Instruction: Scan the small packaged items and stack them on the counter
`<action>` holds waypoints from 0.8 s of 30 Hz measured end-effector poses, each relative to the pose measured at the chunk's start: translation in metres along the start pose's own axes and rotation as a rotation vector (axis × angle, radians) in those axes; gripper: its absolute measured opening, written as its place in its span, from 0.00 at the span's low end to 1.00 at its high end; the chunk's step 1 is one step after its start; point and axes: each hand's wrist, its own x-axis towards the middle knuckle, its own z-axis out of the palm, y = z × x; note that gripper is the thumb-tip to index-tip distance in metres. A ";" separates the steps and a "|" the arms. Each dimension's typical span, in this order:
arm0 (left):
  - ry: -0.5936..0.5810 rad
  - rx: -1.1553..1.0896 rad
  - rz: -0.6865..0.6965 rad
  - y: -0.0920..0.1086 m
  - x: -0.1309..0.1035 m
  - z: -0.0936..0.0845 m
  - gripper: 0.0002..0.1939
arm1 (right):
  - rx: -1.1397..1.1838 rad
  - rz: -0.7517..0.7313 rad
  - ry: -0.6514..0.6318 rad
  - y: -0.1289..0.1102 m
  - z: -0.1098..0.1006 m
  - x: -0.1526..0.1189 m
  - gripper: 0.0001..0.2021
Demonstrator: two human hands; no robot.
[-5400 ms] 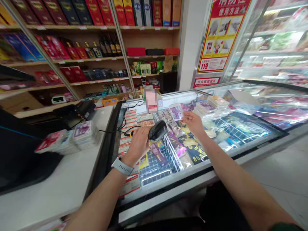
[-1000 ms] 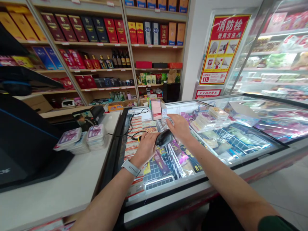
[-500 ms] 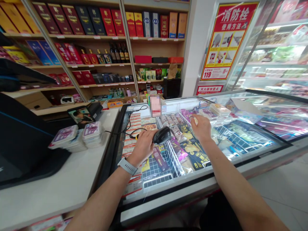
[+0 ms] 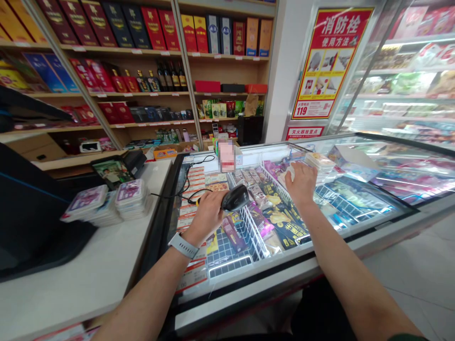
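Note:
My left hand (image 4: 210, 211), with a grey band on its wrist, is closed round a black handheld barcode scanner (image 4: 235, 198) that points right, over the glass-topped freezer (image 4: 377, 227). A black cable runs from the scanner towards the left. Over the freezer's middle, my right hand (image 4: 303, 182) has its fingers curled at something whitish, mostly hidden behind them. Just right of that hand stands a stack of flat white plastic boxes (image 4: 320, 162). Under the glass, wire baskets (image 4: 250, 227) hold several bagged frozen foods (image 4: 280, 215).
Left, a counter (image 4: 99, 265) carries stacks of white boxes with purple labels (image 4: 131, 194), a small screen (image 4: 112, 173) and a black monitor (image 4: 31, 213). Price tags (image 4: 192, 208) line the freezer's left side. A pale carton (image 4: 355, 163) lies on the glass. Shelves of boxed bottles (image 4: 152, 28) stand behind.
My right hand has shifted slightly right, turned over, and its fingers now reach further forward by the white boxes. My left hand still holds the scanner. The view has turned slightly right.

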 end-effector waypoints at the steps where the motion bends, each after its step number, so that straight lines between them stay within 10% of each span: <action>1: 0.000 -0.005 -0.001 0.000 0.000 0.000 0.29 | -0.027 0.018 0.004 0.003 0.000 0.001 0.22; 24: -0.022 0.015 -0.020 0.002 0.001 -0.003 0.28 | -0.145 0.154 -0.134 0.015 -0.004 -0.003 0.22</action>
